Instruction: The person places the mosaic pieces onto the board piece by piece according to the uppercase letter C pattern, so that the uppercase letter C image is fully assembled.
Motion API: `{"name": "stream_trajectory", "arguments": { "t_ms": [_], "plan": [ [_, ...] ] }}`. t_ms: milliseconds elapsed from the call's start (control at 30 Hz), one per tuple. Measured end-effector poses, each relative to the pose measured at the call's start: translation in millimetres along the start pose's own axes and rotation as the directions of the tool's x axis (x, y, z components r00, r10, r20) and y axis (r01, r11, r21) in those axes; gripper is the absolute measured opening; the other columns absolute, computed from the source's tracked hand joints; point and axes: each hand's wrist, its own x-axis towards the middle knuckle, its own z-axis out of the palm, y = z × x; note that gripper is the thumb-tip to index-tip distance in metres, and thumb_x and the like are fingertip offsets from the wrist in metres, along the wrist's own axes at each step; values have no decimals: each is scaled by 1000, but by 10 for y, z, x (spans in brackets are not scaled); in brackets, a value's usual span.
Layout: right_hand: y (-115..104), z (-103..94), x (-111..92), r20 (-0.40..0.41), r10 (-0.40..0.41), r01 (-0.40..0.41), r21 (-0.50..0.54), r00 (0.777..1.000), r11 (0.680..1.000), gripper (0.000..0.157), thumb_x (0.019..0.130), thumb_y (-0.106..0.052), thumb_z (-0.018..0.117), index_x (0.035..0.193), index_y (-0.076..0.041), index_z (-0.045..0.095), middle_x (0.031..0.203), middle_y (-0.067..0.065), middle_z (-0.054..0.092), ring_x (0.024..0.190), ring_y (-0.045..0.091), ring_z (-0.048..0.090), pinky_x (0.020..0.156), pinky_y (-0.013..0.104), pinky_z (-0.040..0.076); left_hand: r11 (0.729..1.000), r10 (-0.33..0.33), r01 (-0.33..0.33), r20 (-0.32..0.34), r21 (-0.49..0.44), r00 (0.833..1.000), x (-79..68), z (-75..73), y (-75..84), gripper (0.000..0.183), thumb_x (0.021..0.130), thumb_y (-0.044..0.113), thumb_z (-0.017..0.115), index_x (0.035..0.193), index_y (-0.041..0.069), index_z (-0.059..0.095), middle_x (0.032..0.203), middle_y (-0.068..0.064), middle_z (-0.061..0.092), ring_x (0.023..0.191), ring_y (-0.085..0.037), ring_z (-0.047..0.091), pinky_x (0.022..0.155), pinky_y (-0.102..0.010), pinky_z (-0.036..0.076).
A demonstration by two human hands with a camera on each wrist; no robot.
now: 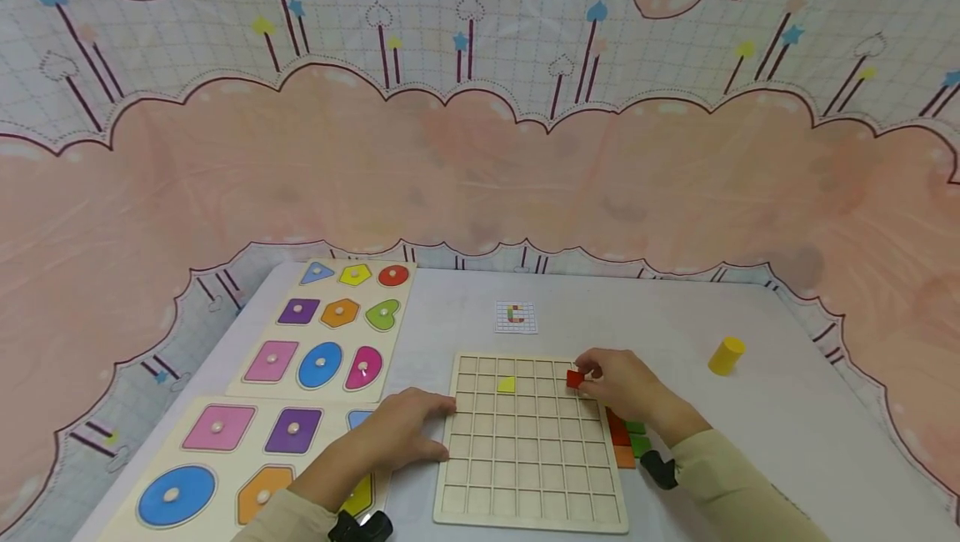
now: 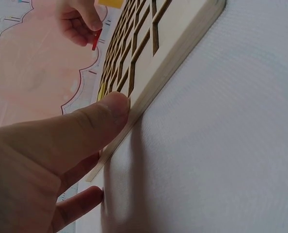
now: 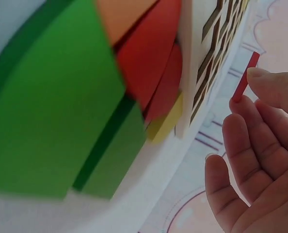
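My right hand point(image 1: 618, 379) pinches a thin red square tile point(image 1: 574, 379) between thumb and fingertips over the upper right of a wooden grid board point(image 1: 525, 446). In the right wrist view the red tile point(image 3: 246, 77) is seen edge-on. At the board's left edge, thumb and fingers of my left hand point(image 1: 405, 434) touch the wood; the left wrist view has the thumb point(image 2: 116, 108) against the rim. One yellow tile point(image 1: 507, 384) lies in a cell near the top. Green tiles point(image 3: 52, 111), red tiles point(image 3: 149, 53), orange and yellow ones lie beside the board's right side, partly under my right forearm.
Behind the board lies a small card point(image 1: 516, 318) with a coloured C-shaped pattern. A yellow cylinder point(image 1: 726, 356) stands at the right. Two knobbed shape puzzles fill the left side, an upper puzzle board point(image 1: 352, 336) and a lower puzzle board point(image 1: 225, 471), partly behind my left arm.
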Motion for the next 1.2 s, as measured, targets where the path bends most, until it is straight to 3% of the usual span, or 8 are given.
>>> {"name": "stream_trajectory", "arguments": {
  "t_ms": [900, 1200],
  "plan": [
    [-249, 142, 156, 10, -87, 88, -62, 996, 994, 23, 88, -11, 74, 111, -6, 70, 97, -1, 69, 92, 20, 61, 87, 42, 53, 1000, -12, 12, 5, -6, 1000, 5, 10, -16, 63, 74, 27, 89, 130, 9, 66, 126, -8, 65, 121, -35, 55, 102, -57, 44],
    [-326, 204, 226, 16, -84, 84, -60, 996, 995, 24, 88, -12, 75, 111, -6, 70, 97, 1, 69, 91, 20, 62, 87, 42, 53, 1000, -18, 18, 7, -3, 1000, 0, 16, -9, 66, 75, 27, 89, 133, 10, 65, 129, -9, 64, 124, -36, 54, 102, -58, 44]
  ]
}}
